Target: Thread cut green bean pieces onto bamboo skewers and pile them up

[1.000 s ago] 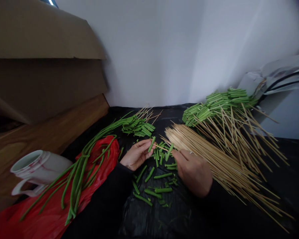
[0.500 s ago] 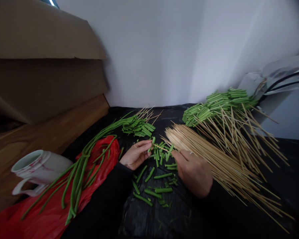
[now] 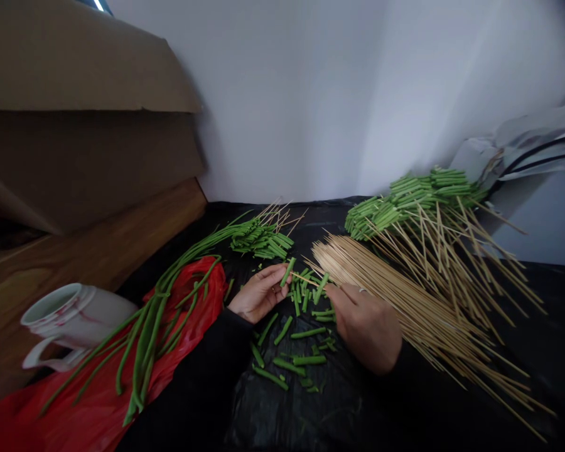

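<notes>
On the black bench [image 3: 452, 402], the left hand [image 3: 258, 293] pinches a bean piece [image 3: 287, 272] onto the skewer [image 3: 306, 279] gripped by the right hand [image 3: 365, 323]; finished skewers [image 3: 405, 201] are piled behind, long beans [image 3: 160, 307] remain uncut.

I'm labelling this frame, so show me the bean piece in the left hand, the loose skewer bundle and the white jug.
bean piece [image 3: 288, 271], head view, middle of the piece.
loose skewer bundle [image 3: 405, 301], head view, mid-length of the sticks.
white jug [image 3: 82, 317], head view, its side wall.
</notes>
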{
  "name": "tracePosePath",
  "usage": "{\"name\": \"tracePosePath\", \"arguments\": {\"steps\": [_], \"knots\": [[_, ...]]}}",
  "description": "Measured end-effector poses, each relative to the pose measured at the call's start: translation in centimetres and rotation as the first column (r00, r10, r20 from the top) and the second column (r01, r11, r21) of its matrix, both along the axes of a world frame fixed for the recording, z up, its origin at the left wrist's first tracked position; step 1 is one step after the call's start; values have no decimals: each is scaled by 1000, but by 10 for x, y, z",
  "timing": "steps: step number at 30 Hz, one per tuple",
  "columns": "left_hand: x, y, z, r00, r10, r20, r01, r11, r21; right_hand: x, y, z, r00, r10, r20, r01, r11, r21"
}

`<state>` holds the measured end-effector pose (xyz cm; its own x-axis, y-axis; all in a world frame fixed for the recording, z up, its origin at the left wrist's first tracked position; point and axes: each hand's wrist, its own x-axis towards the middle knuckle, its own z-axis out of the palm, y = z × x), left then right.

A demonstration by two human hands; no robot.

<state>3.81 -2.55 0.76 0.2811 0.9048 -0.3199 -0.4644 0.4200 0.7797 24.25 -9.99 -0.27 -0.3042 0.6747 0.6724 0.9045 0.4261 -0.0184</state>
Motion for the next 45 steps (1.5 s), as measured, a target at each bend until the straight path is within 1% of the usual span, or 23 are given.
{"name": "tracePosePath", "arguments": {"steps": [5,10,16,18,20,22,23,25,26,27,28,29,31,32,33,35,39,41,43,45], "knots": [[0,-2,1,1000,5,-28,-4,1000,28,1,1,-1,1000,-10,0,10,1000,-7],[1,-5,3,998,-27,-63,35,992,123,1,2,-4,999,-29,14,29,999,-21],[0,-4,-1,993,-53,-105,72,981,182,4,4,-1,997,-66,40,66,998,-2],[-2,-2,-4,987,-32,-157,66,975,214,6,5,1,995,-95,38,94,995,23],[-2,0,-7,964,11,-266,69,954,292,9,7,4,993,-116,31,114,992,44],[0,0,-9,903,78,-422,116,902,416,12,8,5,991,-130,26,128,990,62],[1,-1,-10,853,129,-506,160,858,488,13,8,6,991,-135,25,133,989,70],[6,-5,-10,712,267,-650,280,740,611,14,9,7,989,-146,26,143,986,84],[9,-8,-9,633,335,-698,352,678,645,14,9,7,988,-152,26,149,985,93],[13,-11,-9,565,389,-728,423,621,660,14,10,7,987,-159,23,156,983,101],[16,-14,-8,514,419,-748,490,573,657,14,10,7,986,-166,20,163,981,109],[18,-17,-8,485,421,-766,549,534,642,13,10,7,985,-172,16,169,979,116],[22,-21,-7,478,382,-791,629,480,612,14,10,7,984,-176,15,173,977,123],[23,-22,-7,484,367,-795,643,467,607,14,10,7,985,-174,17,171,978,123],[23,-22,-7,485,363,-796,646,465,606,14,10,7,985,-173,22,169,978,119],[21,-20,-7,458,386,-801,638,485,598,15,10,7,984,-173,31,169,980,109],[18,-18,-7,330,428,-842,664,529,529,14,8,8,986,-160,40,157,985,70],[19,-20,-8,265,464,-846,654,558,511,14,8,8,988,-153,37,150,987,57],[21,-23,-7,185,511,-839,637,588,498,13,8,7,988,-150,35,148,988,52],[23,-26,-7,105,534,-839,638,611,469,12,7,6,988,-150,32,148,988,48]]}}
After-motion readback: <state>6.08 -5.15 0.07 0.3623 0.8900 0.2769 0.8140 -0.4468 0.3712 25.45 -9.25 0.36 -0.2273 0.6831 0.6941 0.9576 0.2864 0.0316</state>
